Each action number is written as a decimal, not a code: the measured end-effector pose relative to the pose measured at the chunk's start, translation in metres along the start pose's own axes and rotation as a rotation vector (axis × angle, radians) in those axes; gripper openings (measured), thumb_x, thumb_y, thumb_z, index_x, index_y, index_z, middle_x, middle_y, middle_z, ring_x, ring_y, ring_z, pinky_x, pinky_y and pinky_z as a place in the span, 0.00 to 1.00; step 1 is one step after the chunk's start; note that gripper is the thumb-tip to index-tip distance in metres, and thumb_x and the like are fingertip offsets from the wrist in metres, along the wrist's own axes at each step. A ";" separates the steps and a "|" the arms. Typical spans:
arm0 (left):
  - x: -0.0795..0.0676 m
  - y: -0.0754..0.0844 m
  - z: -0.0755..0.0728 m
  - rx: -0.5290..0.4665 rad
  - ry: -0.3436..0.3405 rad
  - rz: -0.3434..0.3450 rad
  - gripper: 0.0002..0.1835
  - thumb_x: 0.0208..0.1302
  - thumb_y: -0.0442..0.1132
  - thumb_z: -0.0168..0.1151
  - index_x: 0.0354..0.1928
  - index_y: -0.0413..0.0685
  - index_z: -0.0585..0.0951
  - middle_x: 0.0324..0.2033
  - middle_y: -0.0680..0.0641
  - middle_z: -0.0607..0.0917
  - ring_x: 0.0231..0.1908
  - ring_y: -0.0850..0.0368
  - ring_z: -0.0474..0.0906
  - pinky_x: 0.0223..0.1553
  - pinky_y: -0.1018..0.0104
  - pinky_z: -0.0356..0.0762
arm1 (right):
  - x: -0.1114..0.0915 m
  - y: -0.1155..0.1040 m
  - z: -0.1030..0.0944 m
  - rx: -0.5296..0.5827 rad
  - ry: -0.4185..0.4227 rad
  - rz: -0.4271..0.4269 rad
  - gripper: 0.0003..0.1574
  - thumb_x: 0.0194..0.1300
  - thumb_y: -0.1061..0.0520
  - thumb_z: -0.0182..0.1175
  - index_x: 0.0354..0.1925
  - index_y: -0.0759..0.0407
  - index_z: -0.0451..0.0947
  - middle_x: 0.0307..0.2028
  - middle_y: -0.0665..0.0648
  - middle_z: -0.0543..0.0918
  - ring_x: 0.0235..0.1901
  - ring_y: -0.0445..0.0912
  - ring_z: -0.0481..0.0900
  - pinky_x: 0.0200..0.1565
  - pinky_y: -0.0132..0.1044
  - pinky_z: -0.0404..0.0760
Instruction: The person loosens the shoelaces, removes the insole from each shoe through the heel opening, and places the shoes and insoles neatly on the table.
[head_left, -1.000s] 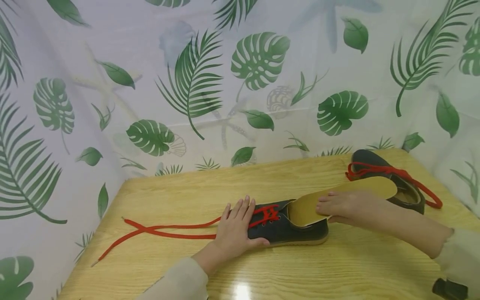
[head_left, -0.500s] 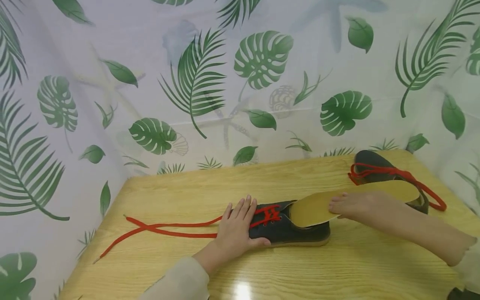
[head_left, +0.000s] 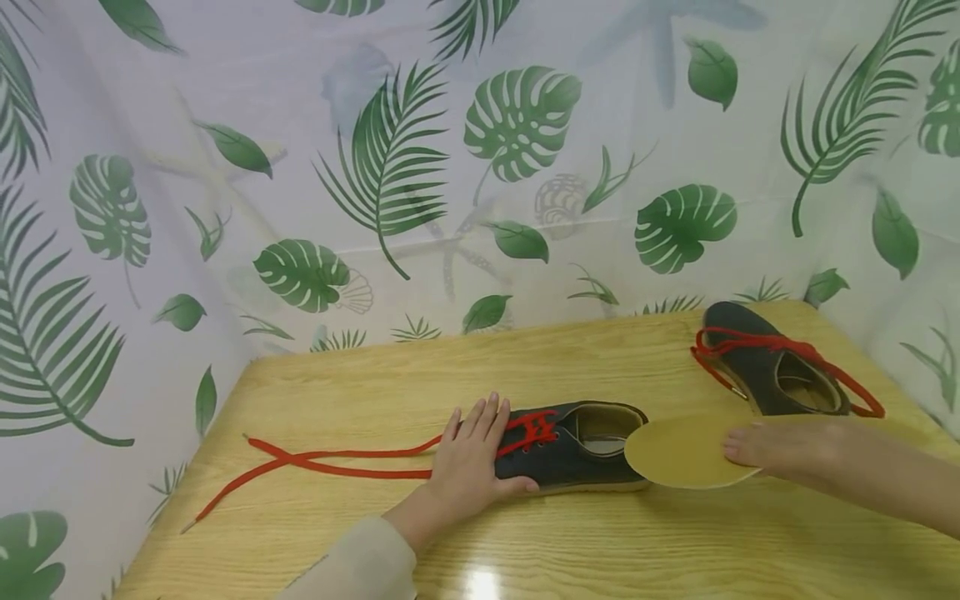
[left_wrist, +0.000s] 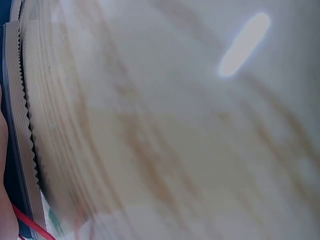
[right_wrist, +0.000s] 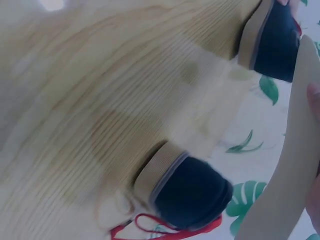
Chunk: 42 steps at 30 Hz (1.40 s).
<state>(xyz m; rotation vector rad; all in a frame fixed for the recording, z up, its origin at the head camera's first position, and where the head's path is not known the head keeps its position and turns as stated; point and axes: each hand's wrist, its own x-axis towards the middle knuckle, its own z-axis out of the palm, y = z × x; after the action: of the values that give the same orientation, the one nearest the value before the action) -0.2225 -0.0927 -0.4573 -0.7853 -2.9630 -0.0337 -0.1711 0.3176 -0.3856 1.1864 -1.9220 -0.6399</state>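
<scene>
The right grip pinches the thin yellow insole, at 3 o'clock of the navy red-laced shoe, on which the left grip lies straight-fingered; the insole seems light, bendable, best held by edges.

Room lies beyond near shoe; insole blocks heel.

Wood-grain table: dark shoe near middle, red laces trailing left; second shoe at right rear.
</scene>
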 end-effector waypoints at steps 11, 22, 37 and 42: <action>0.001 -0.001 0.002 0.026 0.005 0.000 0.60 0.49 0.81 0.45 0.75 0.51 0.44 0.74 0.48 0.48 0.73 0.52 0.46 0.71 0.49 0.44 | -0.029 -0.013 0.008 0.646 0.176 0.041 0.27 0.76 0.47 0.33 0.54 0.49 0.78 0.67 0.37 0.61 0.65 0.25 0.57 0.52 0.15 0.67; 0.001 0.000 0.003 0.016 0.000 0.002 0.59 0.49 0.81 0.45 0.75 0.51 0.44 0.74 0.48 0.48 0.73 0.52 0.46 0.71 0.49 0.44 | -0.058 -0.024 0.027 0.747 0.162 0.030 0.25 0.75 0.49 0.37 0.55 0.52 0.78 0.66 0.38 0.63 0.65 0.26 0.58 0.61 0.15 0.55; 0.001 -0.001 0.001 0.012 -0.007 0.013 0.59 0.50 0.80 0.44 0.75 0.50 0.44 0.74 0.48 0.47 0.73 0.52 0.45 0.71 0.48 0.44 | -0.088 -0.029 0.039 0.894 0.044 0.126 0.31 0.46 0.48 0.73 0.52 0.46 0.81 0.54 0.41 0.76 0.56 0.23 0.67 0.44 0.11 0.70; 0.000 -0.002 -0.002 0.010 -0.022 0.005 0.59 0.50 0.80 0.44 0.75 0.50 0.43 0.74 0.48 0.46 0.73 0.52 0.43 0.71 0.48 0.42 | -0.077 -0.025 0.031 0.888 -0.077 0.147 0.28 0.45 0.50 0.74 0.49 0.46 0.83 0.47 0.47 0.83 0.44 0.33 0.80 0.42 0.11 0.70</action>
<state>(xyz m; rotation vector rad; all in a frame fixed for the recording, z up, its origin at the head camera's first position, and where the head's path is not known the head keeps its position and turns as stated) -0.2236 -0.0945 -0.4558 -0.7970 -2.9795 -0.0104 -0.1637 0.3767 -0.4488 1.5112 -2.4144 0.3126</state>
